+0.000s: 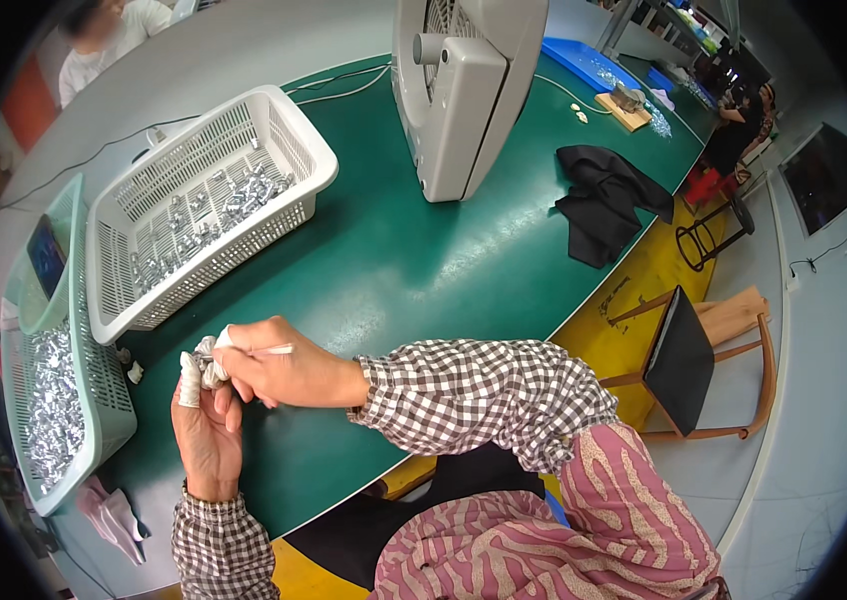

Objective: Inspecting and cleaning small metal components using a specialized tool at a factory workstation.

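My left hand (209, 445) is raised over the near left of the green table, with white wrapping on a finger. It pinches a crumpled whitish cloth (211, 365); whether a small part sits inside it is hidden. My right hand (299, 368) meets it from the right, its fingers closed around a thin white stick (276, 350) that points out past the knuckles. White covering shows on a right fingertip too. Just beyond the hands stands a white slotted basket (234, 240) with small silvery metal parts (244, 195) scattered on its bottom.
Left of it, a pale green basket (114, 400) is heaped with silvery parts; a smaller green tray (49, 310) holding a phone rests on it. A grey fan (474, 110) stands at the back. Black cloth (609, 200) lies right. A chair (684, 365) stands beyond the table's edge.
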`<state>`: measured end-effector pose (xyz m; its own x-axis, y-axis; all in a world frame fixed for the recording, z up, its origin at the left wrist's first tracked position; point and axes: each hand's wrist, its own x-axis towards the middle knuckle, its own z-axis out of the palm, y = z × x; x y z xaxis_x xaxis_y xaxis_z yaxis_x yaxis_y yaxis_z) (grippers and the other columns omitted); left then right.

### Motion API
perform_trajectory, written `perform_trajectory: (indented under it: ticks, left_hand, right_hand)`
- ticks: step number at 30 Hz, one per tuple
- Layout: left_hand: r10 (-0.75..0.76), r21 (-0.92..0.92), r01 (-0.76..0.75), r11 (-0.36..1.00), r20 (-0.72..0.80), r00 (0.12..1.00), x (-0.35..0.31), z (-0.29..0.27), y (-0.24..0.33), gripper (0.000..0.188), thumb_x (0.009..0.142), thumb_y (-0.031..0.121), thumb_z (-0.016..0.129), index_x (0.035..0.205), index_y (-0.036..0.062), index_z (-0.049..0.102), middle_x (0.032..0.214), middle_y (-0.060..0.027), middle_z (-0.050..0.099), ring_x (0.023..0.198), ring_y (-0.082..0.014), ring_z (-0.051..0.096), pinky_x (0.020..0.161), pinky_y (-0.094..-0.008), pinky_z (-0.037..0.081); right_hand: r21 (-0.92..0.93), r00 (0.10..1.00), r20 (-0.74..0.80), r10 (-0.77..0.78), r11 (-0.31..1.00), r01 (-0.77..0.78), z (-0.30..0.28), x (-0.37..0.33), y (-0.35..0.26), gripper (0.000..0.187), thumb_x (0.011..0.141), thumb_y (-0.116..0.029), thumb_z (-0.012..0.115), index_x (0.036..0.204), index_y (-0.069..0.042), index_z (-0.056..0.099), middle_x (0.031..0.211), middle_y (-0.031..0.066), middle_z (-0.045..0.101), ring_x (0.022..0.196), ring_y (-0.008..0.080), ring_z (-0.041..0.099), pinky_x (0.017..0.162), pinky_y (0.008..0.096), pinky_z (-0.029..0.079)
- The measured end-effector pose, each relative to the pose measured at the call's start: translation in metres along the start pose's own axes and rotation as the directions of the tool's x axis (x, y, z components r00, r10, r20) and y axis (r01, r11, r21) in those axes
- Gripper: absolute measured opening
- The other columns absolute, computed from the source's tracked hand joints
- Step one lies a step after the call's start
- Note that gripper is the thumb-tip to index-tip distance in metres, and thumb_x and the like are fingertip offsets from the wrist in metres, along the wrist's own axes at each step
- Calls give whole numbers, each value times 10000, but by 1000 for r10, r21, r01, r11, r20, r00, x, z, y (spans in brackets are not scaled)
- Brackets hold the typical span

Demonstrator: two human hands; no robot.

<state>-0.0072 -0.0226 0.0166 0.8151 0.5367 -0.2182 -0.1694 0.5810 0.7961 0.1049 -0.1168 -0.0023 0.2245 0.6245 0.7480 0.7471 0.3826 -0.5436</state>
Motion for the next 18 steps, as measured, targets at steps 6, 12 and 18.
perform_trajectory:
  ticks: [6, 12, 18]
  left_hand:
    - [-55, 52, 53, 997, 48, 997, 2, -13, -2, 319, 938, 283, 440, 1049, 0, 537, 732, 11, 522, 520, -21, 415, 353, -154, 318]
    - [-73, 62, 71, 996, 42, 996, -5, -2, -7, 309, 938, 279, 442, 1023, -3, 537, 739, 10, 526, 519, -25, 412, 366, -152, 331]
    - [-72, 16, 71, 997, 87, 994, 0, -10, -7, 298, 933, 289, 455, 1043, 23, 534, 768, 31, 525, 542, -6, 419, 383, -135, 320]
  right_hand:
    - [-488, 907, 354, -229, 781, 388, -12, -5, -1, 142, 727, -109, 560, 675, 6, 495, 649, 163, 546, 496, 223, 558, 399, 292, 430]
    - [-509, 927, 306, -217, 785, 352, -5, -7, -1, 236, 765, -163, 577, 617, -36, 444, 590, 82, 476, 488, 175, 544, 380, 257, 380]
    - [641, 760, 273, 590, 478, -601, -9, 11, -20, 248, 843, -116, 492, 633, 15, 479, 549, 114, 541, 447, 138, 533, 371, 248, 379]
